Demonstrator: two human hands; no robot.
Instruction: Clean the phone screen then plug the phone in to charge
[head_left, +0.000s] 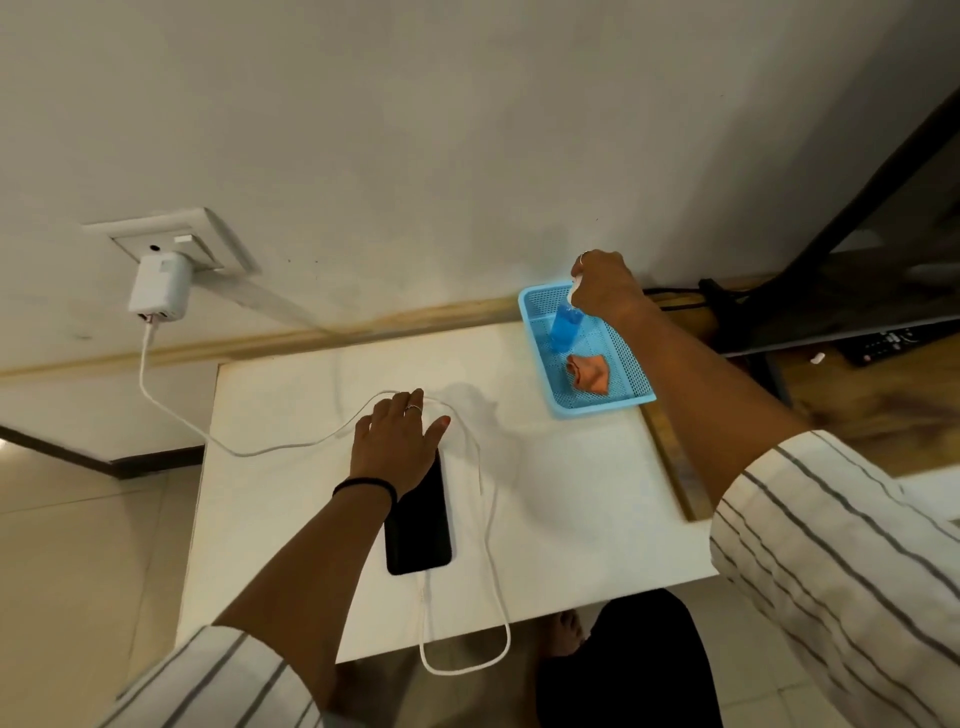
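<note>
head cam looking down, so going big to small. the white square table (571, 509) fills the middle of the frame, with a pale wall above it. toward the upper right of the table sits a light blue mesh plastic basket (631, 387), and in it a crumpled orange cloth (588, 372) lies just beside a small translucent blue spray bottle (565, 327). the right hand (605, 288) is curled round the top of that bottle, gripping it while its base sits low in the basket.

the black slab phone (418, 525) lies flat, screen up, in the lower middle of the frame. the left hand (397, 447) rests on its far end with fingers spread and straight, just pressing, not gripping. the screen looks dark and glossy; can't tell if it's smudged from here.

a thin white charging cable (491, 545) already looks plugged into the phone's near end, loops off the table edge, and runs back to a white charger block (158, 291) in the wall socket (171, 239) at upper left.

handling guess: the phone's stiff, slick glass and fairly light, so i'd take it by the long side edges. the cord's floppy and could tug it.
</note>
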